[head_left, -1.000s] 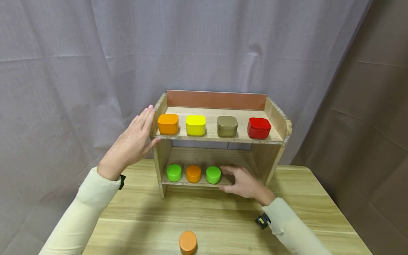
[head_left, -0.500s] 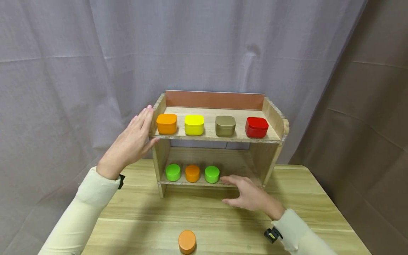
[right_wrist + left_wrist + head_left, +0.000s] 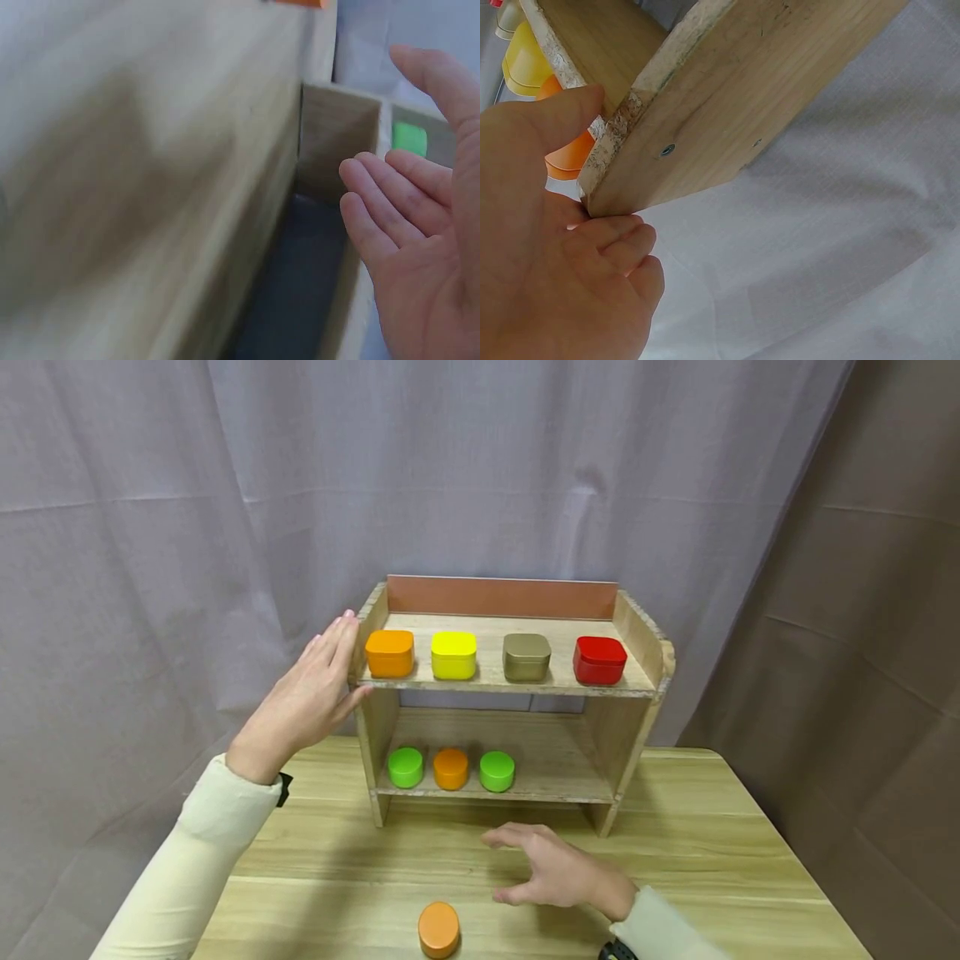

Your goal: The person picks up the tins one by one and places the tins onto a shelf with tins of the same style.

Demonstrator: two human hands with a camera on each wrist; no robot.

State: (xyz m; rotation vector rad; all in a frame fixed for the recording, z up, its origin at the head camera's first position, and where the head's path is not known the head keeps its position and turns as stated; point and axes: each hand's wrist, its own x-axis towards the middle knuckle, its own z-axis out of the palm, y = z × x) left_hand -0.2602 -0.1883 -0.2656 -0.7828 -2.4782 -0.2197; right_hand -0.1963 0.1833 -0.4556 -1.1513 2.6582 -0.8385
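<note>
A small two-tier wooden shelf (image 3: 491, 795) stands on the table. My left hand (image 3: 303, 697) holds its left side panel, with long fingers along the outside and the thumb at the front edge; the left wrist view shows the panel (image 3: 697, 127) between thumb and fingers. My right hand (image 3: 558, 868) hovers over the table before the shelf, thumb and fingers apart and nothing between them. Closest to it is an orange round container (image 3: 438, 930) near the front of the table. On the lower tier sit a green round container (image 3: 406, 767), an orange one (image 3: 451, 769) and another green one (image 3: 497, 772).
Along the upper tier stand squarish containers: orange (image 3: 390, 653), yellow (image 3: 453, 655), olive (image 3: 527, 657) and red (image 3: 600, 660). A reddish-brown strip (image 3: 502, 597) lines the shelf's back. Grey curtain (image 3: 480, 468) hangs behind the wooden table (image 3: 712, 827).
My right hand has drawn back from beside the right-hand green container on the lower tier, moving toward the table's front. The left hand stays at the shelf's side.
</note>
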